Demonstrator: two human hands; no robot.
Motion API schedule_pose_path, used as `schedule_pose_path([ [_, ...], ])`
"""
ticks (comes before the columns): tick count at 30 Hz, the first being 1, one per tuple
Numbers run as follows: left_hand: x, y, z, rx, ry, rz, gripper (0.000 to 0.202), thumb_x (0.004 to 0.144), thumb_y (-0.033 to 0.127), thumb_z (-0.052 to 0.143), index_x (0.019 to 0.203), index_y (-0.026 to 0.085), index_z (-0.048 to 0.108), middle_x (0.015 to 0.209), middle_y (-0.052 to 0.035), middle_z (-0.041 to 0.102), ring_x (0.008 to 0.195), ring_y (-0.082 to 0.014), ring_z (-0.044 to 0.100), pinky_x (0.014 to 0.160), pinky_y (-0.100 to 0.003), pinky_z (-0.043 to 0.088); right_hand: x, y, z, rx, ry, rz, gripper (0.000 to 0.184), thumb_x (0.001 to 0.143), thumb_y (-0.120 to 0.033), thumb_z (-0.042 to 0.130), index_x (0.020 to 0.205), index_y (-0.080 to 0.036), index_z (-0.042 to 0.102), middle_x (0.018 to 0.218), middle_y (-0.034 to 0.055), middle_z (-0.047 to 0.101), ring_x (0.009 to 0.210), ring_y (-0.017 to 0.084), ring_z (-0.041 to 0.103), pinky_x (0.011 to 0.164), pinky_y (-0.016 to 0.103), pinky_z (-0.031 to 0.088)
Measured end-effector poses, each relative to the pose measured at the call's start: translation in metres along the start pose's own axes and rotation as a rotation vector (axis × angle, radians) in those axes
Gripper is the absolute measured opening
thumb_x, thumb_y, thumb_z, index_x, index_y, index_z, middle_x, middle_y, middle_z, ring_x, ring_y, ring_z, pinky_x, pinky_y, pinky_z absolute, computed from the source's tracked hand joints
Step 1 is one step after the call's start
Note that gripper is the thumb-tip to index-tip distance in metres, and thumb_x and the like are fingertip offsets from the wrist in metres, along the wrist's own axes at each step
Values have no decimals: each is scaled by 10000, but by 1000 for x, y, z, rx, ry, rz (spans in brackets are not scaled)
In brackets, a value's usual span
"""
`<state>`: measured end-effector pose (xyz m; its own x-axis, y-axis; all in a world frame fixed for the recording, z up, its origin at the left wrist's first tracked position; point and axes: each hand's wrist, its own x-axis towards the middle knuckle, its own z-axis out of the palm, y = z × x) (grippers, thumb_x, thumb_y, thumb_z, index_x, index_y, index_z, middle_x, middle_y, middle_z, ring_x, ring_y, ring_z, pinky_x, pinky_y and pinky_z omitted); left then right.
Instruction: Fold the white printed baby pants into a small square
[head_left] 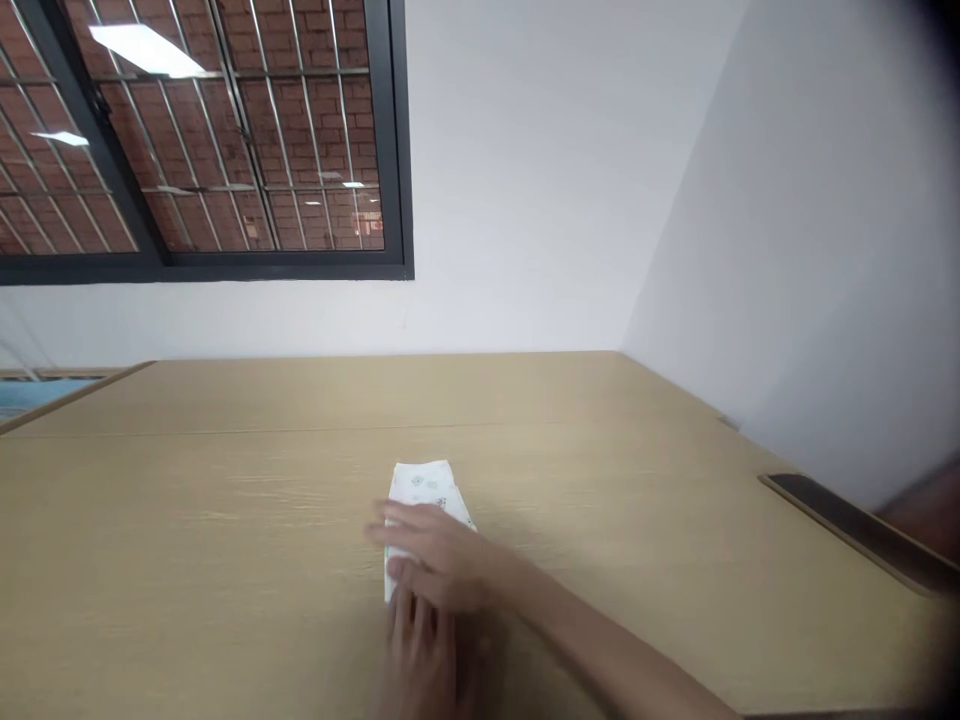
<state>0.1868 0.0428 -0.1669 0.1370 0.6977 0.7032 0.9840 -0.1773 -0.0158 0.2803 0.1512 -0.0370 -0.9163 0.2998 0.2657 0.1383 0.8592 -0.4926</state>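
A folded white piece, cloth-like, with small greenish and dark prints (421,484), lies on the wooden tabletop (247,540), its long side running away from me. My right hand (442,555) comes in from the right and rests across its middle, fingers stretched to the left and slightly blurred. My left hand (420,650) reaches up from the bottom edge, fingers extended at the near end of the folded piece and partly under my right hand. The near part of the piece is hidden by both hands. Neither hand visibly grips it.
Behind the table stands a white wall (517,200) with a dark-framed barred window (397,150) at the left. A dark slot-like strip (855,530) is set at the table's right side. Something light blue (45,395) shows beyond the left edge.
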Motion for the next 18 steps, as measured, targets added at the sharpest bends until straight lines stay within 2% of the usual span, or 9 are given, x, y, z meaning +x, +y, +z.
schedule_pose_path([
  [2, -15, 4, 11, 17, 21, -26, 475, 826, 365, 581, 1239, 133, 617, 1208, -204, 669, 1121, -406, 606, 886, -551, 512, -2, -11, 9, 58, -102, -55, 485, 1048, -400, 368, 1514, -269, 404, 1587, 34, 382, 1486, 193, 286, 1211, 359, 246],
  [4, -21, 0, 18, 18, -6, 2, 466, 836, 413, 593, 1236, 177, 634, 1166, -174, 698, 1060, -373, 648, 837, -510, 539, -3, -12, 18, 83, -154, -56, 483, 1037, -373, 414, 1514, -294, 406, 1579, 24, 392, 1485, 201, 292, 1218, 371, 235],
  [6, -22, -7, 20, 40, -22, 72, 474, 840, 494, 604, 1211, 203, 660, 1113, -156, 723, 988, -346, 682, 790, -465, 561, -3, -4, 26, 66, -162, -56, 467, 1030, -351, 445, 1495, -308, 440, 1546, 25, 444, 1476, 202, 312, 1220, 377, 231],
  [8, -20, -13, 19, 91, -11, 110, 499, 825, 558, 615, 1180, 214, 682, 1063, -154, 735, 942, -353, 697, 781, -469, 568, -2, 9, 31, 9, -145, -72, 454, 1034, -349, 434, 1484, -291, 458, 1522, 38, 477, 1475, 198, 313, 1224, 388, 220],
  [11, -16, -15, 16, 134, -12, 106, 583, 805, 603, 624, 1242, 217, 654, 1118, -164, 719, 1025, -390, 678, 826, -498, 566, 4, 35, 33, -104, -131, -76, 473, 1051, -388, 381, 1504, -256, 422, 1556, 63, 425, 1490, 201, 277, 1231, 431, 194],
  [14, -12, -10, 15, 110, -13, 100, 688, 808, 598, 631, 1348, 175, 577, 1301, -200, 636, 1168, -411, 614, 878, -492, 560, 13, 62, 28, -205, -113, -25, 518, 1055, -447, 346, 1532, -246, 366, 1594, 73, 349, 1500, 216, 252, 1234, 458, 168],
  [18, -11, 0, 15, 19, -44, -28, 753, 797, 571, 669, 1421, 184, 503, 1468, -210, 497, 1316, -451, 486, 958, -547, 520, 25, 92, 16, -299, -117, 59, 594, 1054, -516, 256, 1568, -220, 279, 1631, 62, 249, 1522, 212, 171, 1245, 437, 122],
])
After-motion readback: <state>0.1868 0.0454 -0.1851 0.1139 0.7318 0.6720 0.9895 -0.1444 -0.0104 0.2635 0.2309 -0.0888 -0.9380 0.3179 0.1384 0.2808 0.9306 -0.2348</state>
